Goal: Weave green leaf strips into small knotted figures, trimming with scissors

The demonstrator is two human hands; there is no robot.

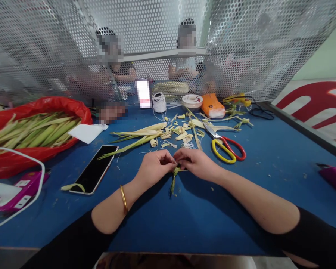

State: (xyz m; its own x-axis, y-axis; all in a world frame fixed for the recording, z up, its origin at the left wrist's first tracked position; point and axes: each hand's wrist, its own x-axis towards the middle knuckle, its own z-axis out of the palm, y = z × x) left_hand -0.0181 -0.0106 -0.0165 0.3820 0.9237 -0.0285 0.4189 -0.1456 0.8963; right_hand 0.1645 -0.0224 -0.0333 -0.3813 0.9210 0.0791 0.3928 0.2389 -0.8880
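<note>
My left hand [158, 164] and my right hand [194, 162] meet over the middle of the blue table, fingertips pinched together. Between them is a small green figure of knotted corn husk [173, 180], its strands hanging down toward me. Both hands grip its upper end; exactly how the fingertips hold it is hidden. Just beyond my hands lie cut husk scraps [182, 132] and bits of white thread [188, 145]. Longer husk strips [140, 136] point to the left. Scissors [226, 147] with one red and one yellow handle rest beside my right hand.
A red plastic bag [72, 104] of corn husks and a black-screened phone [93, 170] are at left. Behind the scraps stand a thread spool [159, 102], a round tub [192, 101], an orange tissue pack [212, 106] and a yellow glue gun [238, 100]. People sit beyond the perforated screen [151, 33].
</note>
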